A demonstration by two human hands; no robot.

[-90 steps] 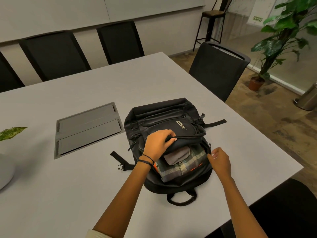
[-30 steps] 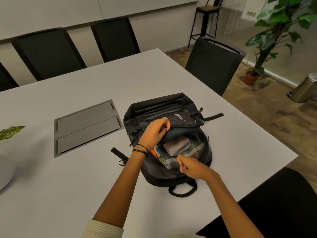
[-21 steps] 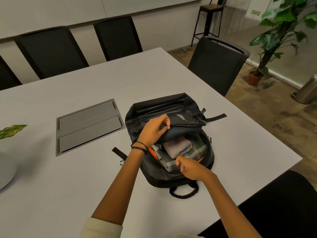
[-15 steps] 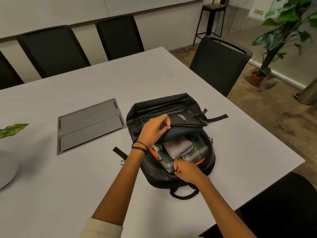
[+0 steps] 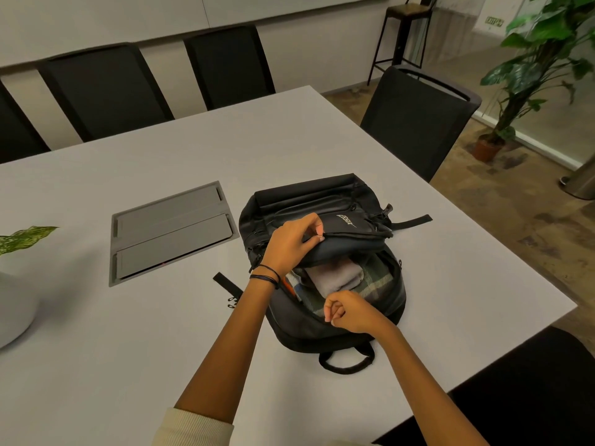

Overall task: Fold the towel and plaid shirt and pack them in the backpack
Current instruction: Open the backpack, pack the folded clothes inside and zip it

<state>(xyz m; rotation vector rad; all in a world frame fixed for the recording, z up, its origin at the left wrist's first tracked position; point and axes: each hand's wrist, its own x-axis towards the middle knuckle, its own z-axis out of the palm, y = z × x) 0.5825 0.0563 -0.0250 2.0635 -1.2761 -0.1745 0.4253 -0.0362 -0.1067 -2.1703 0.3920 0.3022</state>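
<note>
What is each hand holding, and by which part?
Left hand grips the backpack flap by its edge. Right hand is curled at the opening's rim; any hold there is hidden.

My left hand (image 5: 291,244) holds the flap (image 5: 347,244) up, so the backpack (image 5: 322,329) mouth is open, but the towel (image 5: 335,278) and plaid shirt (image 5: 376,284) fill it. My curled right hand (image 5: 349,312) blocks the near rim. To the right of the bag the table (image 5: 450,284) is bare; a strap (image 5: 225,283) lies on its left.
</note>
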